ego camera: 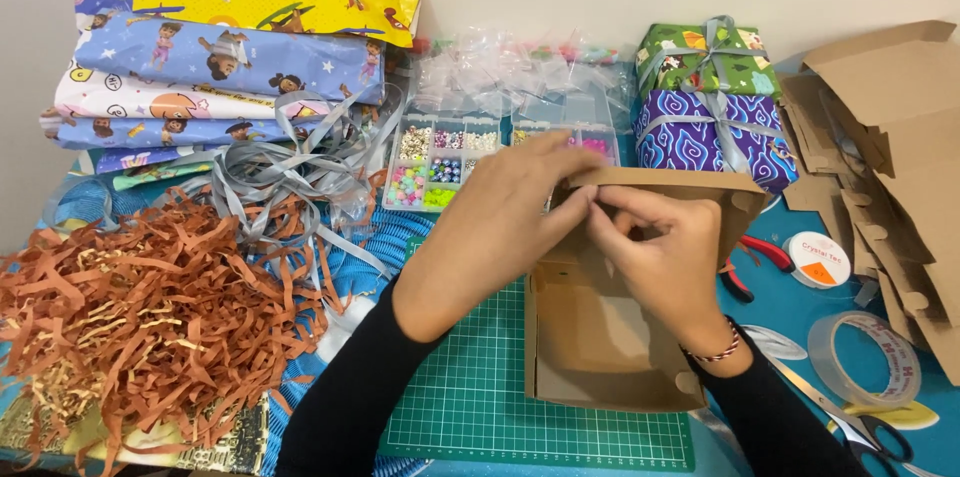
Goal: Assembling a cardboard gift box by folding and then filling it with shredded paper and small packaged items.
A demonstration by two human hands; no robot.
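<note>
A brown cardboard box [600, 337] lies open on a green cutting mat [470, 397] at the table's middle. Its lid flap [735, 199] stands up at the far side. My left hand [505, 212] grips the flap's near left edge, fingers curled over it. Just to the right, my right hand [660, 247] pinches the same flap edge with thumb and fingers. Both hands touch each other over the box's far wall. Part of the box's inside is hidden behind my right hand.
Brown shredded paper [140, 307] and grey ribbon [290, 167] lie at the left, below stacked wrapping paper [230, 57]. A bead organiser [450, 162] sits behind the box. Two wrapped gifts [710, 107], flat cardboard blanks [890, 157], a tape roll [865, 357], scissors [870, 427] and pliers [760, 257] are at the right.
</note>
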